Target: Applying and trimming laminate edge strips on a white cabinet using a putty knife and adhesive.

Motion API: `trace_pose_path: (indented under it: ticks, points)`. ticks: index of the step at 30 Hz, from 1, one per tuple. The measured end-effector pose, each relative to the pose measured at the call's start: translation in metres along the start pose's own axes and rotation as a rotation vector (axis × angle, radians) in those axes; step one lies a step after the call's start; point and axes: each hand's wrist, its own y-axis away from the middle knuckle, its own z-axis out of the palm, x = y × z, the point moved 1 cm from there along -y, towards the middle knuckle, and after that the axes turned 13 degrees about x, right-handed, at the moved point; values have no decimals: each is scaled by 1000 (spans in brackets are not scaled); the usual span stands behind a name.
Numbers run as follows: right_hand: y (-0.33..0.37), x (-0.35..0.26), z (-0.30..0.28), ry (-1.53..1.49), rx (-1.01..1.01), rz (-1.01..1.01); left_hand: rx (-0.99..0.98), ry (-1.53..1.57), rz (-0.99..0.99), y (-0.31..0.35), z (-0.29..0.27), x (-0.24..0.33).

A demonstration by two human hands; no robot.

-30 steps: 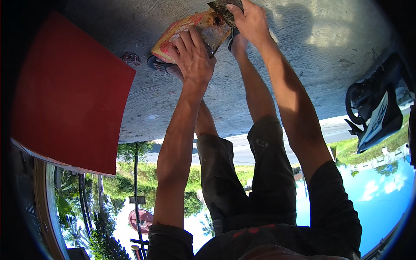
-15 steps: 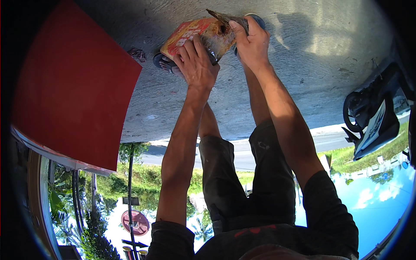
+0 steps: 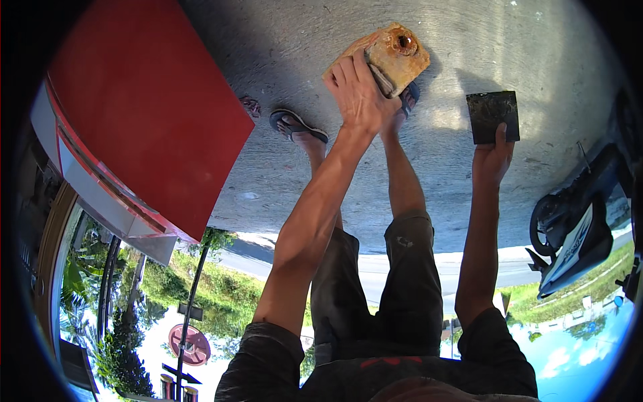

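My left hand (image 3: 362, 97) grips a rusty, boxy metal can (image 3: 408, 57) by its side, fingers bent over its near edge. The can is tilted, and a round, rust-ringed hole shows in its end face. Off to the right, my right hand (image 3: 492, 161) pinches a thin, dark, square plate (image 3: 492, 110) at its lower edge, the thumb lying on its face. The plate is well apart from the can. What the plate is made of I cannot tell.
Rough concrete (image 3: 321, 40) lies under my sandalled feet (image 3: 298, 127). A large red panel (image 3: 147, 114) with a white edge fills the left side. A motorbike (image 3: 576, 241) stands at the right. Road and grass lie beyond, with a round sign (image 3: 189, 345) on a pole.
My right hand has moved away to the right with the dark plate, which was against the can's end. My left hand has shifted rightward and turned the can, showing the hole more fully.
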Motion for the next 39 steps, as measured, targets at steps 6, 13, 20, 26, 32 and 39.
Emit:
trace_pose_path:
  ticks: [6, 13, 20, 26, 32, 39]
  points:
    - [-9, -37, -84, 161, 35, 74, -47, 115, 72, -49, 61, 30]
    - [25, -64, -87, 53, 24, 350, -180, 44, -105, -45, 39, 64]
    - [52, -84, 10, -60, -173, 497, 89, 320, -21, -21, -206, 42]
    - [78, -101, 153, 151, -347, 478, 897, -280, -448, 34, -398, -102]
    - [130, -129, 304, 250, -445, 508, 1575, 394, -1714, 121, -448, -336]
    - [222, -139, 504, 542, -837, 357, 1642, 830, -1865, 114, -426, -441]
